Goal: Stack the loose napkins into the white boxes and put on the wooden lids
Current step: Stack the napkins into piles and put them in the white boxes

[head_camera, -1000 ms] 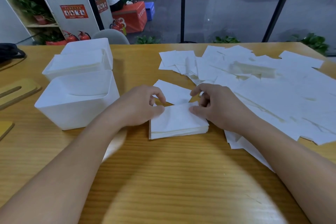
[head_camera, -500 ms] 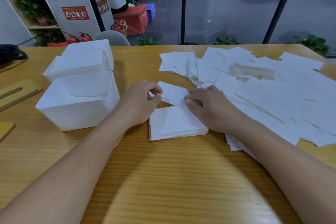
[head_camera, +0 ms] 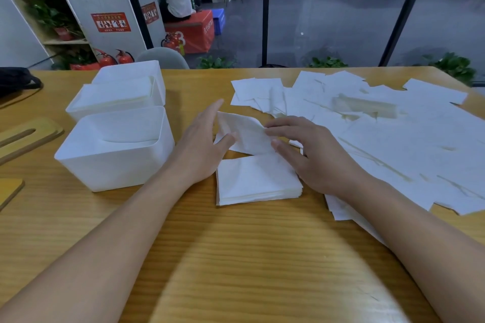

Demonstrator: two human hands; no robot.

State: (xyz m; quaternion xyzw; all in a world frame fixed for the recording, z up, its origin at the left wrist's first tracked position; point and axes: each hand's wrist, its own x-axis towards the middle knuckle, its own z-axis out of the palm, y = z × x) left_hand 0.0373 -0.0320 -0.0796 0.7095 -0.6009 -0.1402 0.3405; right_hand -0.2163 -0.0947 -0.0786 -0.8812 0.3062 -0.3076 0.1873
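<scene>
Neat napkin stack lies flat; a loose napkin buckles behind it. Loose napkins spread right, two white boxes left, wooden lids beyond.

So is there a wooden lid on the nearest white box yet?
No, the nearest white box stands open-topped, and the wooden lids lie flat on the table to its left.
</scene>
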